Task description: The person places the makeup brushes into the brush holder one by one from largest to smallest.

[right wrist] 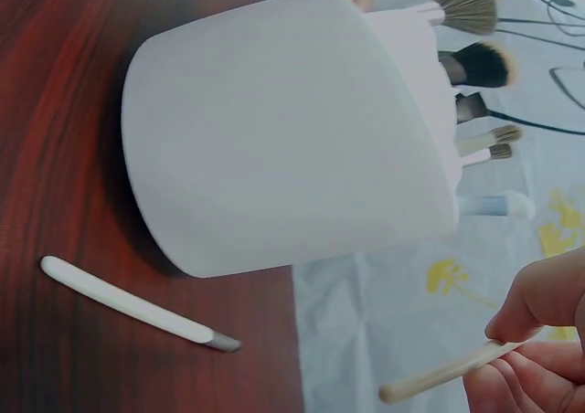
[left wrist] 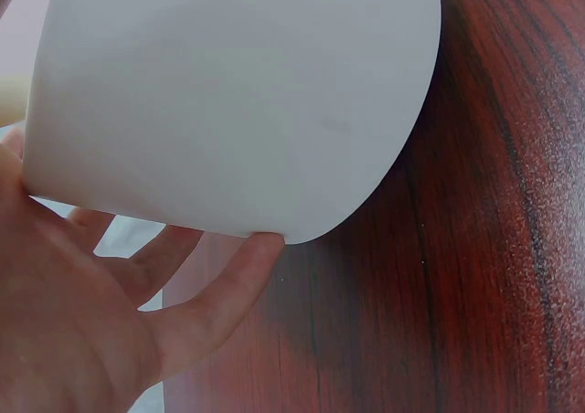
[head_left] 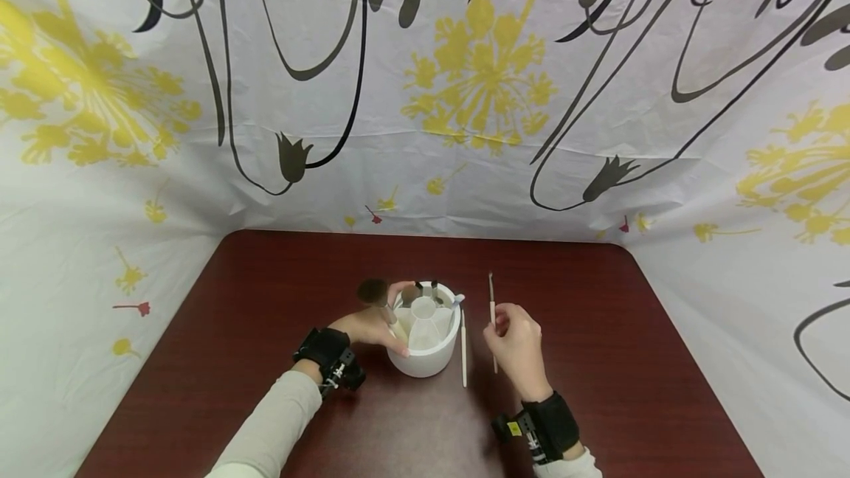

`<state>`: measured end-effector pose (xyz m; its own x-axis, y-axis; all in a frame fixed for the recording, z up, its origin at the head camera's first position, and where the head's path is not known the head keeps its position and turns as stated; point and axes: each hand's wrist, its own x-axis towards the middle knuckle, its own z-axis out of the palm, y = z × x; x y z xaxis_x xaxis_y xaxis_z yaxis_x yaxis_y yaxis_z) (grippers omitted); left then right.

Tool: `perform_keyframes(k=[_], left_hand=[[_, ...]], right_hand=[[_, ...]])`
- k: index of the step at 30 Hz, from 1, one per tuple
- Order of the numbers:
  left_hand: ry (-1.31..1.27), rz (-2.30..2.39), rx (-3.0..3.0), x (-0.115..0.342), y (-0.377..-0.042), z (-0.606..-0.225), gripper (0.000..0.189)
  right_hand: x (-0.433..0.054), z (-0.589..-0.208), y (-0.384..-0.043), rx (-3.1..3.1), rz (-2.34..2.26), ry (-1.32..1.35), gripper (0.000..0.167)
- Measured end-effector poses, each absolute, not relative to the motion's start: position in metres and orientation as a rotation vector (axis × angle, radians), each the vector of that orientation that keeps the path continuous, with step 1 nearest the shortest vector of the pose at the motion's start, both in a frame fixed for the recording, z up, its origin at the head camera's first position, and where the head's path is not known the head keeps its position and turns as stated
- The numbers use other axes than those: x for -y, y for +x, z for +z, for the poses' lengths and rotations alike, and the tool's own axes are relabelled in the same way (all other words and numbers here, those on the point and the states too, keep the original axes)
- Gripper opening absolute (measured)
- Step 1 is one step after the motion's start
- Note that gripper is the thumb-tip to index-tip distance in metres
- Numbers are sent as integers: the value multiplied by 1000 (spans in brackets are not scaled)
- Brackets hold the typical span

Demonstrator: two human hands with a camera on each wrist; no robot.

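Observation:
A white round brush holder (head_left: 421, 366) with inner compartments stands on the table, several makeup brushes upright in it. My left hand (head_left: 372, 327) grips its left side, thumb at the near rim and fingers round the back; in the left wrist view, fingers (left wrist: 219, 294) press along its wall. To the right of the holder, my right hand (head_left: 518, 341) pinches a thin makeup brush (head_left: 492, 308) by its pale handle, tip pointing away from me. Between the holder and that hand, a slim white-handled brush (head_left: 464, 352) lies on the table, its grey tip showing in the right wrist view.
The dark red-brown table (head_left: 631, 360) has rounded far corners. A white patterned cloth (head_left: 398, 109) hangs behind it and along both sides. A large fluffy brush (right wrist: 464, 4) leans out of the holder on the left hand's side, and a light blue-capped brush (right wrist: 494, 205) sticks out on the other.

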<state>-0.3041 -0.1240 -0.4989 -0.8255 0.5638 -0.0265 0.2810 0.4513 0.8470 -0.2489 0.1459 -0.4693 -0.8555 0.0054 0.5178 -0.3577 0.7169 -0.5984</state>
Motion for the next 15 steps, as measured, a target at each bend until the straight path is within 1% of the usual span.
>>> perform_keyframes(k=[11, 15], left_hand=[[724, 1357, -2365, 123, -302, -497, 111], [709, 1362, -2345, 121, -295, -483, 110]], right_hand=[[-144, -457, -246, 2366, 986, 330, 25], [-142, -455, -245, 2362, 987, 334, 25]])
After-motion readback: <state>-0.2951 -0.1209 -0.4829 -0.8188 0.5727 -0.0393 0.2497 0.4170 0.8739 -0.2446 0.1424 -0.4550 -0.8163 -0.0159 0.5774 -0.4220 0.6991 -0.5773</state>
